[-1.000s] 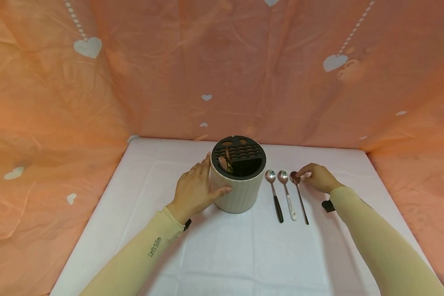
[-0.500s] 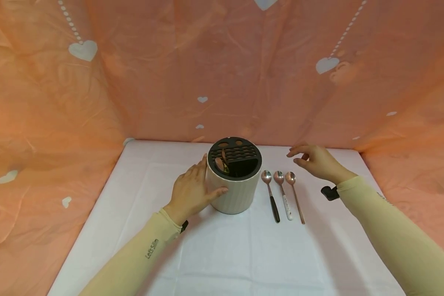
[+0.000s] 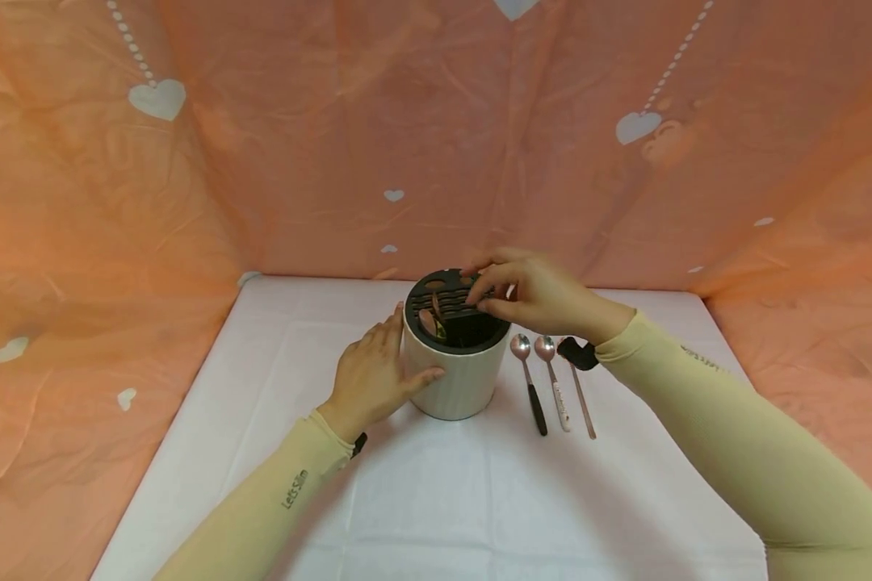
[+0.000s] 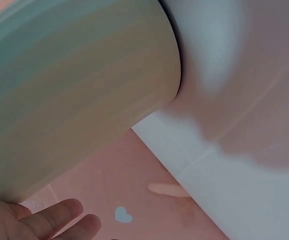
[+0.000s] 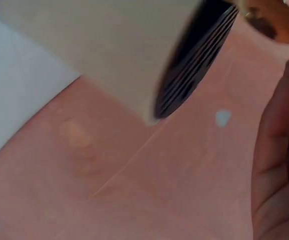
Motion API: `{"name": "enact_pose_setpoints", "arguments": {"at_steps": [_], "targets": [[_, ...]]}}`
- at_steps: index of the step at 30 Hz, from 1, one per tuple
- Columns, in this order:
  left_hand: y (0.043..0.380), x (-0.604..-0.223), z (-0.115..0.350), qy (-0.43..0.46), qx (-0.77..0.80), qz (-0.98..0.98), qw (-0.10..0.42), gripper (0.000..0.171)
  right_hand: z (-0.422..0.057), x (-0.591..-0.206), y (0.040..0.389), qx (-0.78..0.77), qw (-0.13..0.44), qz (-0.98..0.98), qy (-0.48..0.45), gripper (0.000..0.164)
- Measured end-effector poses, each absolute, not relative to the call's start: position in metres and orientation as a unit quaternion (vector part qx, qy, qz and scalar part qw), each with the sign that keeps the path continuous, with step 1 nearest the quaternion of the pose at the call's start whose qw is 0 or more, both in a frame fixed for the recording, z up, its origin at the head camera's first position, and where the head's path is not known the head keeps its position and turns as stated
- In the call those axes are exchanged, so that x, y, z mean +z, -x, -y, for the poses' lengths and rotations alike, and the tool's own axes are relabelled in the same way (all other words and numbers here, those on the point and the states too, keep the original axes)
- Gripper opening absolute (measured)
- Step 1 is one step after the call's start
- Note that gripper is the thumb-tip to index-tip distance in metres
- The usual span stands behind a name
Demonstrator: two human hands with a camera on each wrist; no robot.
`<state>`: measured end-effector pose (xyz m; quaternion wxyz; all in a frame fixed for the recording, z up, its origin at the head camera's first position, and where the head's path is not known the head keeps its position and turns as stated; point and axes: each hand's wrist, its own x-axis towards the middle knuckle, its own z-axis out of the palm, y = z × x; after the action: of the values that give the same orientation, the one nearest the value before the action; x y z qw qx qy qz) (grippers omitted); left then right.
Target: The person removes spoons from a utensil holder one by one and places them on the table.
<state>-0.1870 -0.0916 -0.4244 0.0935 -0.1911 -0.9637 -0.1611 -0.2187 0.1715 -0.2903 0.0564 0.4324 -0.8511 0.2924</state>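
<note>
A white ribbed utensil holder (image 3: 456, 387) with a black slotted lid (image 3: 472, 327) stands upright on the table. My left hand (image 3: 369, 373) rests against its left side, fingers fairly straight and thumb on the front; the left wrist view shows those fingertips (image 4: 67, 210) by the pale wall. Two spoons (image 3: 428, 323) poke up from the lid's left part; one spoon bowl (image 5: 274, 21) shows in the right wrist view. Over the lid hovers my right hand (image 3: 541, 294), fingers loosely bent, with nothing seen between them.
Right of the holder lie a black-handled spoon (image 3: 537, 407), a white-handled spoon (image 3: 561, 403) and a slim metal spoon (image 3: 585, 407), its bowl mostly hidden by the black wrist strap (image 3: 578, 353). A white cloth (image 3: 421, 500) covers the table; orange heart-print sheeting (image 3: 320, 145) surrounds it.
My right hand has left the bowl of the rightmost spoon, risen, and moved left over the holder's lid. That spoon stays on the table. My left hand keeps its place on the holder.
</note>
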Motion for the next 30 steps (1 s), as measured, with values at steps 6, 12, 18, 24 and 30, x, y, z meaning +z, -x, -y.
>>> {"name": "enact_pose_setpoints", "arguments": {"at_steps": [6, 12, 18, 24, 30], "targets": [[0.186, -0.425, 0.091, 0.196, -0.164, 0.962, 0.097, 0.116, -0.145, -0.290, 0.224, 0.268, 0.033, 0.842, -0.468, 0.012], [0.185, -0.426, 0.091, 0.196, -0.160, 0.963, 0.092, 0.117, -0.139, -0.295, 0.226, 0.290, 0.005, 0.823, -0.488, 0.013], [0.185, -0.426, 0.091, 0.199, -0.156, 0.962, 0.101, 0.117, -0.140, -0.297, 0.225, 0.298, 0.000, 0.824, -0.481, 0.012], [0.185, -0.426, 0.092, 0.200, -0.155, 0.962, 0.103, 0.116, -0.142, -0.297, 0.223, 0.297, 0.024, 0.823, -0.484, 0.012], [0.186, -0.424, 0.093, 0.195, -0.161, 0.962, 0.101, 0.115, -0.145, -0.299, 0.222, 0.280, 0.083, 0.820, -0.491, 0.021]]}}
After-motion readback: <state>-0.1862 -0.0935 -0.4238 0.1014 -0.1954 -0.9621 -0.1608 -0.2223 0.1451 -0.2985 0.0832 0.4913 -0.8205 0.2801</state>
